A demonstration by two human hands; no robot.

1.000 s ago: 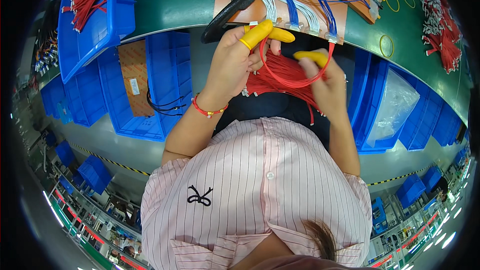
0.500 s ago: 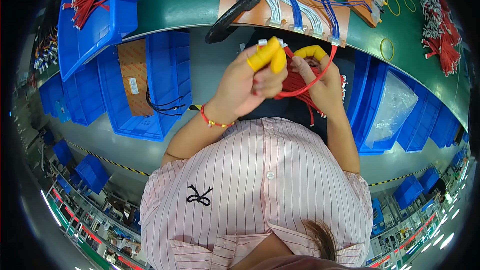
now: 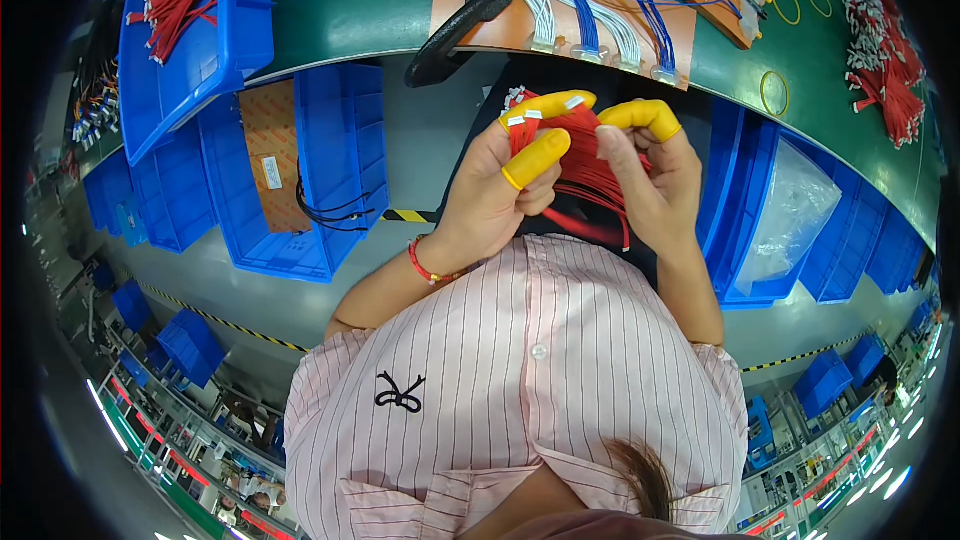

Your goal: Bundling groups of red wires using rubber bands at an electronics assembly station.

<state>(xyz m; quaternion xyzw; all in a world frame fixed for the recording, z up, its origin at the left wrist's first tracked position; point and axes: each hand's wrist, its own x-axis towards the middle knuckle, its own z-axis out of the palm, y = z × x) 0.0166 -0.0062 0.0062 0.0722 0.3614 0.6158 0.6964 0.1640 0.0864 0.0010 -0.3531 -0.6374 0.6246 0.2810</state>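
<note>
Wires, thin and red with small white block plugs on their tips [image 3: 522,135], are in both hands, just off the front edge of the shiny green worktop [image 3: 350,10]. The left hand [image 3: 490,202] pinches some between thumb and pointer finger, both in yellow rubber covers [image 3: 537,160], and two white plugs poke out. The right hand [image 3: 668,195] pinches one more red end [image 3: 581,119], its plug close to the left hand. A pile of loose red wires [image 3: 595,172] lies on the dark lap under both hands.
</note>
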